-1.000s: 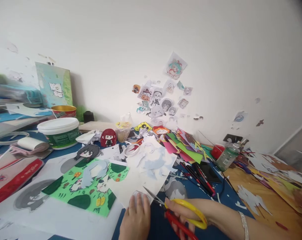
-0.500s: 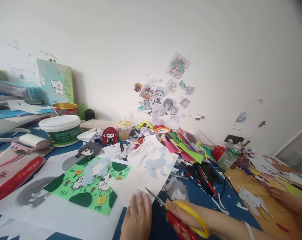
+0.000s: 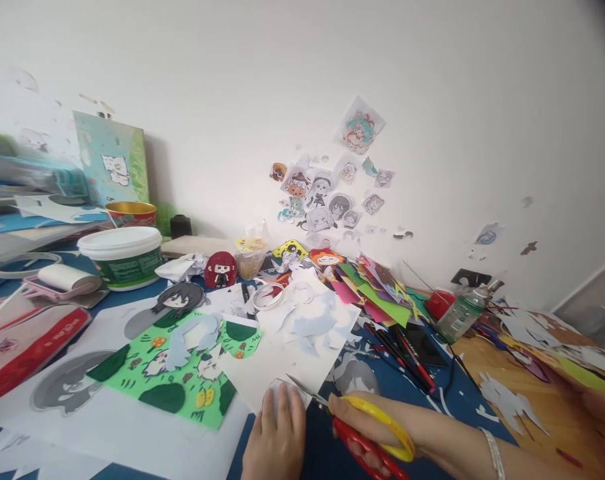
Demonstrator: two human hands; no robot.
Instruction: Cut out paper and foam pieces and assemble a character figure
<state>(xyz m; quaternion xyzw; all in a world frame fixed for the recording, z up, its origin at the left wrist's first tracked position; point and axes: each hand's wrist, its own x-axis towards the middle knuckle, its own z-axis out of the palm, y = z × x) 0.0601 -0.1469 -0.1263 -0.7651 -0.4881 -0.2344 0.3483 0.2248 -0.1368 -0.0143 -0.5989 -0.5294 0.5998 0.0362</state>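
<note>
My left hand (image 3: 276, 430) has its fingers laid side by side over a small piece of paper (image 3: 285, 385), thumb out of sight beneath. Dark outlines show on the bit of paper above the fingertips. My right hand (image 3: 347, 417) is closed around scissors (image 3: 382, 419) with one yellow and one red handle loop. The blades are parted and point up and left, close to the right edge of the paper piece. Under them lies a large white sheet (image 3: 252, 377) with pale blue paper scraps (image 3: 315, 323) on its far part.
A green drawn card (image 3: 157, 373) lies at left, near a white-lidded tub (image 3: 122, 257). Pens (image 3: 407, 357), coloured papers (image 3: 377, 293) and a bottle (image 3: 462, 313) are at right. Another person's blurred hand (image 3: 589, 400) reaches in from the right edge. Paper figures (image 3: 327, 200) stick to the wall.
The scissors and my right hand have shifted slightly left. My left hand stays over the paper piece. The other person's hand at right has drawn back toward the edge and blurred.
</note>
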